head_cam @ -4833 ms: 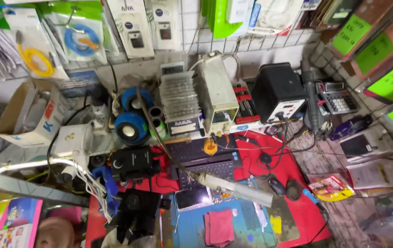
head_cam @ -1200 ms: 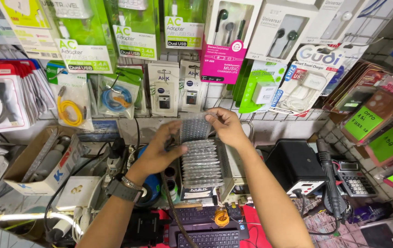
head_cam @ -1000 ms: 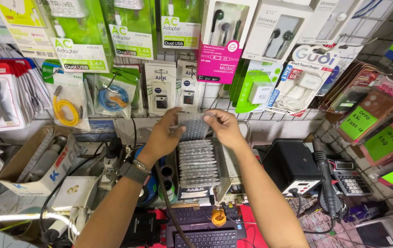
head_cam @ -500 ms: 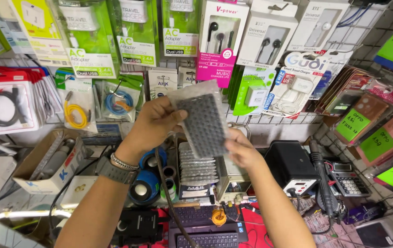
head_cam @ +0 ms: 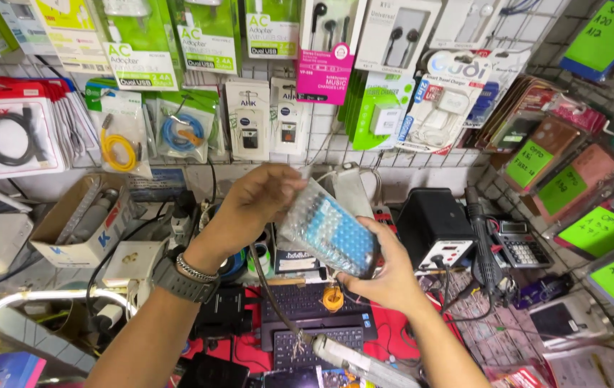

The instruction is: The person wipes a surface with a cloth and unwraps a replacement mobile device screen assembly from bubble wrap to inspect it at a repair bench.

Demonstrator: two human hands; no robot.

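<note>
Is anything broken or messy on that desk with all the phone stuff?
Nothing looks broken. Both hands, left hand and right hand, hold a bubble-wrapped phone-sized item tilted above the bench. Below, cables lie tangled, and a keyboard is half covered by a white tool.

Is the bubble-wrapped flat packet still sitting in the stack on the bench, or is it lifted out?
Lifted out: the bubble-wrapped flat packet is in the air, tilted, held by the left hand at its top and the right hand beneath.

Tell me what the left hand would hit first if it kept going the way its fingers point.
The left hand points right, onto the bubble-wrapped phone it already touches; past that, probably the black box unit, though depth is unclear.
</note>
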